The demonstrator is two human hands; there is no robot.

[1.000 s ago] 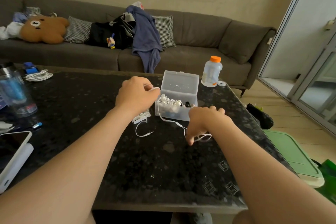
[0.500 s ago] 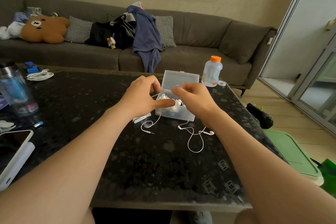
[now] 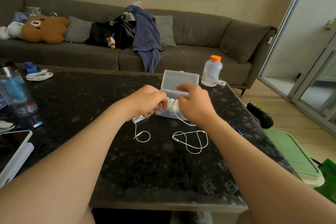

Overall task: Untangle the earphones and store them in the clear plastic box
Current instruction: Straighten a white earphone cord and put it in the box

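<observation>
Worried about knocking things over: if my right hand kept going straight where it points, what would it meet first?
Probably the box lid: the right hand points away over the box, fingertips just before the raised lid. Depth is unclear; they may touch it.

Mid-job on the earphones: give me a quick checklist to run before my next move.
1. Lid of the clear plastic box open: ok.
2. Grip of the left hand on the earphones: ok, fingers curled on the cable.
3. Grip of the right hand: cannot tell, it is blurred.
4. Earphones fully in the box: not ok, a trailing cable lies on the table.
5. Loops out of the trailing cable: not ok, it crosses itself.
6. Gap to the orange-capped bottle: ok, it stands apart.
</observation>
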